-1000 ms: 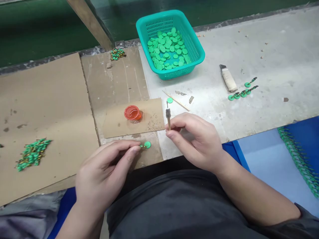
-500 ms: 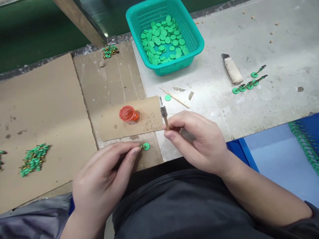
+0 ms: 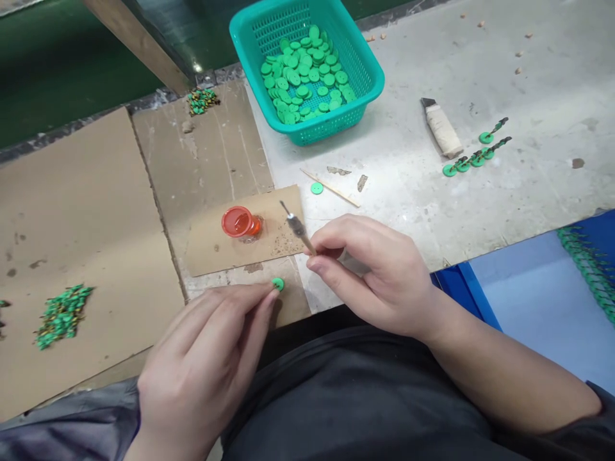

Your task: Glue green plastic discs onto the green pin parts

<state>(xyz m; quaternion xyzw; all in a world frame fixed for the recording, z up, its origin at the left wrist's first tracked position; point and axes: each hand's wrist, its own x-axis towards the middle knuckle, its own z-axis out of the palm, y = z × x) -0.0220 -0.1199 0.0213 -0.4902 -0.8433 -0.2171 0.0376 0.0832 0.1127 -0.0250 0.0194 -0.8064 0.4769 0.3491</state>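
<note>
At the far left, a heap of small green parts with dark stems lies on a sheet of brown cardboard. The left hand is nearly closed, its thumb and fingers pinching a small green disc at the fingertips, just above the near edge of a cardboard scrap. On that scrap stand a small jar with a red-orange rim and scattered dark specks. The right hand is curled in a tight pinch around a thin wooden-handled needle tool, its tip angled up and left over the scrap. Beyond it, a loose green disc lies beside a wooden stick on the concrete tabletop. A teal plastic basket holds many green discs. Further right lie a tape-wrapped knife and several green discs on dark stems, with a green strand of parts on blue sheeting at the far edge.
</note>
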